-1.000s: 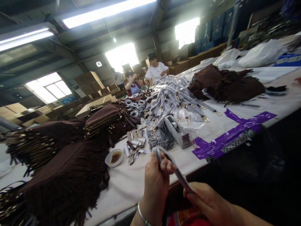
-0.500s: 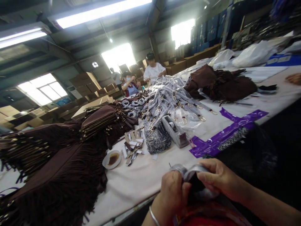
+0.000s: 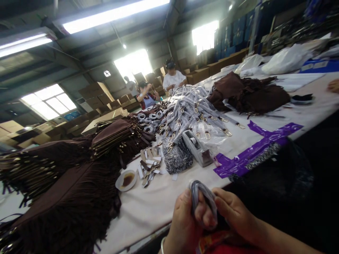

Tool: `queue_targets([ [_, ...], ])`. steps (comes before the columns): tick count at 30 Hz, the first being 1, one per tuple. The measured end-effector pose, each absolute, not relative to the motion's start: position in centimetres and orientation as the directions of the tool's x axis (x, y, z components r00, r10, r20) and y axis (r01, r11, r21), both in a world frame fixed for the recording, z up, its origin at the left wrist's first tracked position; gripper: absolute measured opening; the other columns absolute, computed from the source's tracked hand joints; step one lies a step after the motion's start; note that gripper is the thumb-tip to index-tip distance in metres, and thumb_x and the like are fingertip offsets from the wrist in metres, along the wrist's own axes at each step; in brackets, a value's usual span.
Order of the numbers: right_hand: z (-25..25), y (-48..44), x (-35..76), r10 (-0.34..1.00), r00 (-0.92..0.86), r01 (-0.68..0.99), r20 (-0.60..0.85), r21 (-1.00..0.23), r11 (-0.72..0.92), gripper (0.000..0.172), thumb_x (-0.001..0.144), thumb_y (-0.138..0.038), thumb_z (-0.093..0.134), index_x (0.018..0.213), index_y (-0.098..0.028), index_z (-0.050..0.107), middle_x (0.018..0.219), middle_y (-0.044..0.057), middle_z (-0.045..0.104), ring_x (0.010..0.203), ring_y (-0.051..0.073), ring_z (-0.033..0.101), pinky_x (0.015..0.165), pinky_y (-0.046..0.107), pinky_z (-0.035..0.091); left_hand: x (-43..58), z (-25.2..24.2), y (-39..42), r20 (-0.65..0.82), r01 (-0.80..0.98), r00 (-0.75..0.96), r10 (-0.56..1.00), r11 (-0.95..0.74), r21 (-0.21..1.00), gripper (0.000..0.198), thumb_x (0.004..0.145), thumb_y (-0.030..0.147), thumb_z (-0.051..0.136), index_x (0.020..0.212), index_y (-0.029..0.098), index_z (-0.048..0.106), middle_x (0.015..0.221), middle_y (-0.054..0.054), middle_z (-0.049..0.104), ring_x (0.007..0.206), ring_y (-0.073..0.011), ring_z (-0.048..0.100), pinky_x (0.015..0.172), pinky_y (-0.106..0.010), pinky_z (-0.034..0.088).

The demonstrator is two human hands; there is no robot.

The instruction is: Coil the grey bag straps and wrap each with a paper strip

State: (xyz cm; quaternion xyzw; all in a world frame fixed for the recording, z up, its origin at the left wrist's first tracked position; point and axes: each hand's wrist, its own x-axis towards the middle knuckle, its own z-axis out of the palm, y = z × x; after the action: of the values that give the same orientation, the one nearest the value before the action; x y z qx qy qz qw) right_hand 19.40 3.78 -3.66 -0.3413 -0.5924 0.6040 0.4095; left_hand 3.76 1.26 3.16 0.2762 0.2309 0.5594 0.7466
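Observation:
Near the table's front edge, my left hand (image 3: 186, 217) is closed around a coiled grey strap (image 3: 196, 188), with some fingers through the middle of the loop. My right hand (image 3: 233, 211) grips the right side of the same coil, thumb and fingers pressed on it. Beyond them lies a large heap of plastic-wrapped grey straps (image 3: 188, 106) with gold clasps. Several coiled straps (image 3: 150, 118) rest at the heap's left. In front of it sit a black-and-white woven pouch (image 3: 177, 155) and a grey tape dispenser (image 3: 197, 148).
Brown fringed bags (image 3: 60, 190) are stacked on the left, with more brown fringed pieces (image 3: 249, 93) at the back right. A white dish (image 3: 126, 180) stands beside small paper strips (image 3: 149, 165). Purple tape (image 3: 238, 162) runs along the table edge. Co-workers (image 3: 173, 79) are across the table.
The strap, looser between my hands before, is now wound into a tight coil. My left fingers have passed through its loop, and my right hand has shifted slightly left and down.

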Motion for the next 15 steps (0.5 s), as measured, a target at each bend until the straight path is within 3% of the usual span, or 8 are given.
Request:
queue_targets([
  [4, -3.6, 3.1, 18.6, 0.867, -0.478, 0.060, 0.142, -0.979, 0.194, 0.043, 0.105, -0.055, 0.043, 0.091, -0.019, 0.063, 0.088, 0.004, 0.066, 0.083, 0.021, 0.059, 0.080, 0.033, 0.050, 3.0, 6.3, 2.8, -0.073, -0.745, 0.093, 0.993, 0.119, 0.656, 0.040, 0.095, 0.052, 0.066, 0.085, 0.013, 0.066, 0.052, 0.009, 0.037, 0.048, -0.0077, 0.045, 0.054, -0.020, 0.046],
  [8, -4.0, 2.5, 18.0, 0.817, -0.571, 0.126, 0.082, -0.974, 0.186, 0.045, 0.104, -0.058, 0.041, 0.085, -0.020, 0.055, 0.083, 0.001, 0.059, 0.075, 0.016, 0.052, 0.071, 0.028, 0.048, 1.9, 6.4, 4.7, -0.010, -0.626, -0.189, 0.982, -0.113, 0.771, 0.039, 0.099, 0.053, 0.057, 0.091, 0.015, 0.064, 0.058, 0.006, 0.044, 0.058, -0.0111, 0.054, 0.061, -0.023, 0.048],
  [9, -4.0, 2.2, 17.9, 0.802, -0.596, 0.123, 0.044, -0.982, 0.145, 0.046, 0.103, -0.060, 0.042, 0.086, -0.020, 0.055, 0.080, 0.000, 0.058, 0.070, 0.015, 0.050, 0.065, 0.026, 0.047, 1.5, 5.8, 5.2, 0.059, -0.525, -0.273, 0.960, -0.200, 0.827, 0.039, 0.102, 0.052, 0.051, 0.093, 0.017, 0.063, 0.061, 0.005, 0.048, 0.062, -0.0127, 0.058, 0.064, -0.024, 0.049],
  [11, -3.7, 1.7, 18.0, 0.737, -0.669, 0.089, -0.098, -0.995, -0.051, 0.049, 0.099, -0.067, 0.045, 0.091, -0.020, 0.055, 0.070, -0.002, 0.057, 0.055, 0.010, 0.046, 0.049, 0.020, 0.041, 0.7, 4.1, 6.0, 0.314, -0.118, -0.372, 0.873, -0.380, 0.917, 0.036, 0.107, 0.046, 0.039, 0.096, 0.019, 0.060, 0.070, 0.001, 0.055, 0.073, -0.0161, 0.064, 0.071, -0.028, 0.051],
  [13, -3.1, 1.2, 18.4, 0.637, -0.738, 0.031, -0.221, -0.955, -0.296, 0.054, 0.095, -0.074, 0.049, 0.093, -0.020, 0.055, 0.054, -0.007, 0.053, 0.038, 0.006, 0.036, 0.034, 0.016, 0.027, -0.2, 2.3, 6.4, 0.570, 0.334, -0.256, 0.781, -0.481, 0.810, 0.032, 0.108, 0.037, 0.035, 0.099, 0.020, 0.060, 0.080, -0.004, 0.063, 0.081, -0.0190, 0.067, 0.077, -0.032, 0.051],
  [15, -2.4, 1.1, 19.2, 0.609, -0.755, -0.083, -0.243, -0.886, -0.456, 0.057, 0.091, -0.077, 0.053, 0.090, -0.020, 0.054, 0.043, -0.011, 0.046, 0.029, 0.004, 0.027, 0.029, 0.015, 0.021, -0.8, 0.6, 6.1, 0.654, 0.547, -0.053, 0.755, -0.526, 0.651, 0.026, 0.105, 0.031, 0.042, 0.096, 0.019, 0.064, 0.083, -0.007, 0.068, 0.078, -0.0205, 0.066, 0.076, -0.034, 0.048],
])
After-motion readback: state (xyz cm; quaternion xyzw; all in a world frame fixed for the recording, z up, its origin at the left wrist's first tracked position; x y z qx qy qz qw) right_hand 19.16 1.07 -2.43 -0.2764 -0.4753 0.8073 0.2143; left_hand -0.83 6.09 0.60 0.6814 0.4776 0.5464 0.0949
